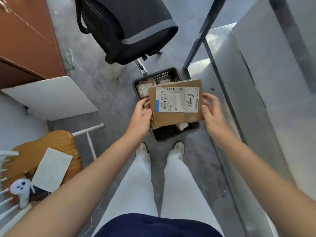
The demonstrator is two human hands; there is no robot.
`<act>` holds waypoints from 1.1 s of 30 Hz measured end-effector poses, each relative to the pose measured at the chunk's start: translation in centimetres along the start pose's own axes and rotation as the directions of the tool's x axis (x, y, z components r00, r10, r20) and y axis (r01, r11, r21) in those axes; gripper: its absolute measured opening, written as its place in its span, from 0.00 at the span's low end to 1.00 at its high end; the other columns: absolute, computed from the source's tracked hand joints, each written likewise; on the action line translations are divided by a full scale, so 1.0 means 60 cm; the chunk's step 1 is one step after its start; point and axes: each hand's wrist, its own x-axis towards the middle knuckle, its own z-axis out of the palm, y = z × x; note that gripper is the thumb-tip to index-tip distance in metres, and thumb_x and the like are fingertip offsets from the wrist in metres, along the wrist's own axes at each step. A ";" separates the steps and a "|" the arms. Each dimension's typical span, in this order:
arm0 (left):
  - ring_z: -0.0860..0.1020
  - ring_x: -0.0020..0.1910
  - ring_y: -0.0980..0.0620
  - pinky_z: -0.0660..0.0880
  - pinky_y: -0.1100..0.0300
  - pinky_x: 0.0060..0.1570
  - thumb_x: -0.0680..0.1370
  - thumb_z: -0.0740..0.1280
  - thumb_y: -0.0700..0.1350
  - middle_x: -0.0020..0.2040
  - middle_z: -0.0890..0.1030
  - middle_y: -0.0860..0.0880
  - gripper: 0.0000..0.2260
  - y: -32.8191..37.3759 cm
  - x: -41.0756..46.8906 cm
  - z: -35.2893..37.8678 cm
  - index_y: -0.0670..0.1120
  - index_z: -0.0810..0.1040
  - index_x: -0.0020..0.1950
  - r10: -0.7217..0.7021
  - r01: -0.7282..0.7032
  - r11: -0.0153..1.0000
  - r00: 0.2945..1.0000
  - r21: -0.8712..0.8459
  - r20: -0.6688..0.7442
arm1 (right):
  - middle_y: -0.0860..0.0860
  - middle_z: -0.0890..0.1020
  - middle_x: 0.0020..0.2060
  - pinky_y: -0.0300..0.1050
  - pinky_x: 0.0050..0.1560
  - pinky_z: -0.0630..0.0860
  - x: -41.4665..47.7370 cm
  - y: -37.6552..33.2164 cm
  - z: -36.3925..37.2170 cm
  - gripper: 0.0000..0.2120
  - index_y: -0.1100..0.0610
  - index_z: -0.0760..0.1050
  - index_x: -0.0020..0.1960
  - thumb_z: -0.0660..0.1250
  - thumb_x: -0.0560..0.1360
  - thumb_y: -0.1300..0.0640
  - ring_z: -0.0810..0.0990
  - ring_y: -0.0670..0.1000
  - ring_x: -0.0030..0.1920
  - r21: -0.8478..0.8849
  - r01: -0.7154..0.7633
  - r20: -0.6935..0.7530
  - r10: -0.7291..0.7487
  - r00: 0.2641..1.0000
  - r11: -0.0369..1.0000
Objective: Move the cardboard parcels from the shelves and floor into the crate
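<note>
While both hands hold it out over the floor, the cardboard parcel (pixel 176 101) hangs flat, label side up, directly above the black crate (pixel 171 136), which stands on the floor just ahead of the person's two shoes. The left hand (pixel 142 113) pinches the parcel's left short edge, thumb on top and fingers curled beneath, and the right hand (pixel 211 108) holds the right short edge in the same way, so each grip is closed on the same parcel and neither is nearer to it than the other. The parcel's long axis runs from one hand to the other, roughly across the body, while the crate's long axis runs away from the person, so the two lie crosswise. The drop is straight down, and the parcel probably needs a quarter turn or a tilt to clear the rim. By count there is one parcel in hand and one crate. Inside the crate, two labelled parcels (pixel 145 88) show at the far end, and part of at least one more (pixel 183 125) shows at the near end. The held parcel hides the rest, so a full count cannot be made. A dark office chair (pixel 126 26) stands beyond the crate, and a metal shelf (pixel 239 100) runs along the right.
</note>
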 end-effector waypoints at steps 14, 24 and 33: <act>0.75 0.64 0.55 0.73 0.54 0.66 0.83 0.54 0.38 0.68 0.76 0.54 0.23 -0.316 0.220 0.115 0.51 0.60 0.78 -0.269 0.303 0.948 0.925 0.096 -0.267 | 0.46 0.75 0.67 0.51 0.69 0.71 0.258 0.340 0.045 0.18 0.43 0.66 0.71 0.57 0.83 0.57 0.72 0.43 0.68 -0.116 -0.216 0.321 0.242 0.916 0.970; 0.77 0.60 0.48 0.76 0.50 0.60 0.82 0.54 0.38 0.64 0.78 0.49 0.21 -0.502 0.385 0.160 0.51 0.65 0.75 -0.303 0.404 0.889 0.872 0.216 -0.383 | 0.45 0.75 0.67 0.52 0.67 0.73 0.393 0.543 0.093 0.22 0.40 0.65 0.72 0.60 0.82 0.58 0.71 0.42 0.68 -0.247 -0.233 0.346 0.310 0.886 0.941; 0.76 0.53 0.52 0.73 0.64 0.40 0.83 0.57 0.40 0.62 0.78 0.53 0.21 -0.641 0.409 0.171 0.53 0.62 0.75 -0.349 0.479 0.814 0.855 0.327 -0.383 | 0.49 0.75 0.68 0.35 0.57 0.68 0.424 0.670 0.124 0.23 0.48 0.62 0.73 0.61 0.81 0.60 0.71 0.46 0.69 -0.485 -0.189 0.353 0.390 0.850 0.854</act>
